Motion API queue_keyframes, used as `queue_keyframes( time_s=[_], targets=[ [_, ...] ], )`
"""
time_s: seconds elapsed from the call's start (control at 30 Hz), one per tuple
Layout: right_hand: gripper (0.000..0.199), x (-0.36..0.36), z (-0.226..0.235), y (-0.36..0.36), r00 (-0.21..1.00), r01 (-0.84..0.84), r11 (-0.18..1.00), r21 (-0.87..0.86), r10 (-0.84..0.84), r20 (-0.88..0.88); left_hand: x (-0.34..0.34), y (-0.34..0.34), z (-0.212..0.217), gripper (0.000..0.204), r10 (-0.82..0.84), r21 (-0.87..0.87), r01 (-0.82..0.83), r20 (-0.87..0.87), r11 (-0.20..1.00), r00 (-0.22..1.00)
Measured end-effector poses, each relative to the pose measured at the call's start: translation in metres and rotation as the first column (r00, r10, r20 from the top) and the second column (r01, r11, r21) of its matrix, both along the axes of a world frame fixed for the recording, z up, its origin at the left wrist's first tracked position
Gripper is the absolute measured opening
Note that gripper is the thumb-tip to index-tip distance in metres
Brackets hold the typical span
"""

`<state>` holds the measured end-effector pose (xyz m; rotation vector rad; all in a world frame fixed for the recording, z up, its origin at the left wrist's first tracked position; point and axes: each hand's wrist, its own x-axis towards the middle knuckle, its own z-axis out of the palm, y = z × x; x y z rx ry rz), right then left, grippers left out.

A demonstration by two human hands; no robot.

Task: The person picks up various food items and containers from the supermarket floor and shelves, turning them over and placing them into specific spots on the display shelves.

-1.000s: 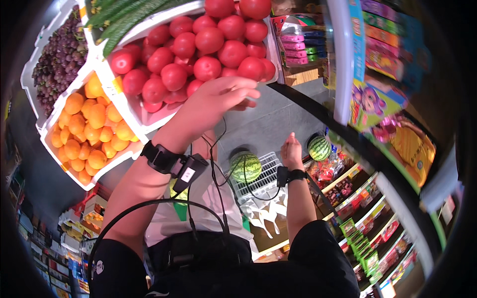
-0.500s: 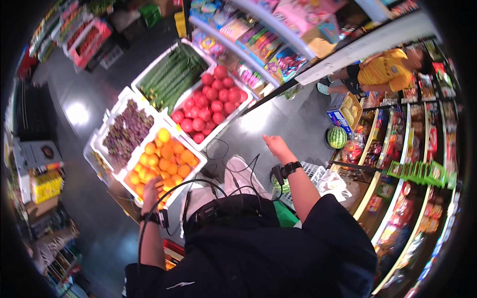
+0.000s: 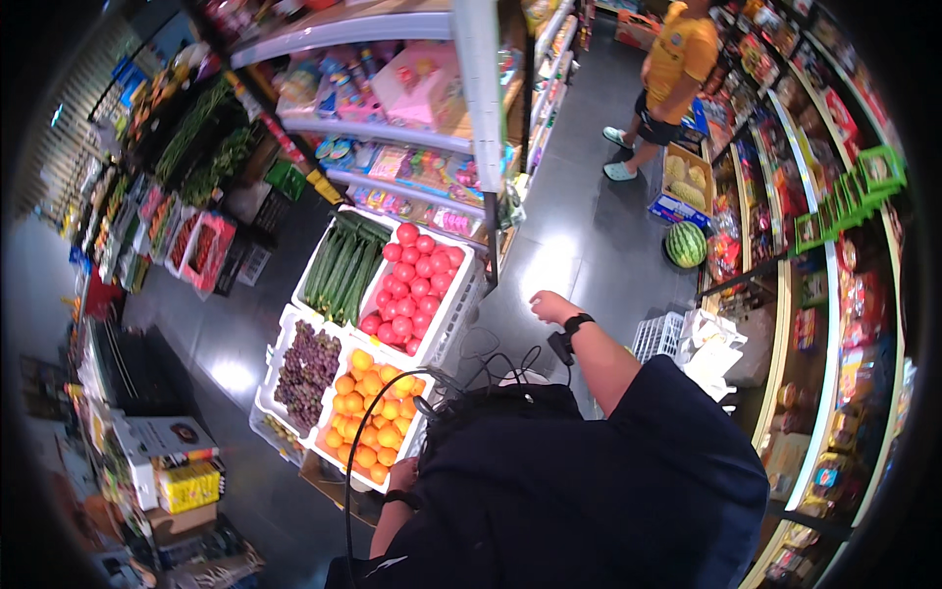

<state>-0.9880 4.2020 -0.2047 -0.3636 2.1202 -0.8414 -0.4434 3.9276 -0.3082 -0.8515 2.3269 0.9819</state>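
My left hand (image 3: 403,475) is low beside the near corner of a white foam crate (image 3: 416,432) of oranges (image 3: 378,417). Its fingers are mostly hidden against the crate's edge, so I cannot tell what they touch. Out over the floor, to the right of the crates, hangs my right hand (image 3: 555,307), its fingers curled in and nothing showing in them. Adjoining crates hold purple grapes (image 3: 308,371), pinkish-red tomatoes (image 3: 410,285) and long green cucumbers (image 3: 341,269). Both wrists wear black bands, and a black cable (image 3: 350,471) arcs past my left arm.
Toy shelves (image 3: 392,133) stand beyond the crates. A person in a yellow shirt (image 3: 684,47) stands in the aisle by a box of melons (image 3: 686,183) and a watermelon (image 3: 685,244). Packed shelves (image 3: 814,324) line the right, near a white basket (image 3: 657,336). Cartons (image 3: 186,486) sit at left.
My view has turned and lifted, showing more of the aisle. My left hand has drawn back from over the oranges to the crate's near corner. The right hand stays out, fingers curled.
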Motion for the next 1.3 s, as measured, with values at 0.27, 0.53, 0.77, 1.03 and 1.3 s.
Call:
queue_keyframes(
  time_s=[0.27, 0.53, 0.77, 1.03, 1.3],
  targets=[
    [0.020, 0.051, -0.159, 0.284, 0.993, 0.117, 0.868, 0.483, -0.087, -0.084, -0.169, 0.022, 0.106, 0.036, 0.354, 0.318, -0.347, 0.037, 0.883, 0.935],
    [0.037, 0.113, -0.096, 0.260, 0.562, 0.760, 0.598, 0.253, -0.801, 0.207, -0.183, 0.053, 0.150, 0.042, 0.489, 0.192, -0.498, 0.095, 0.846, 0.867],
    [0.021, 0.092, -0.142, 0.251, 0.674, -0.476, 0.810, 0.343, 0.587, -0.449, -0.113, 0.043, 0.114, 0.041, 0.537, 0.287, -0.553, 0.140, 0.782, 0.832],
    [0.029, 0.120, -0.073, 0.168, 0.896, 0.400, 0.898, 0.183, -0.425, 0.128, 0.007, 0.022, 0.096, 0.023, 0.610, 0.390, -0.557, -0.015, 0.733, 0.792],
    [0.020, 0.226, 0.001, 0.054, 0.925, 0.287, 0.942, 0.174, -0.319, 0.206, 0.245, 0.017, -0.011, 0.019, 0.916, 0.620, -0.703, -0.067, 0.348, 0.395]
  ],
)
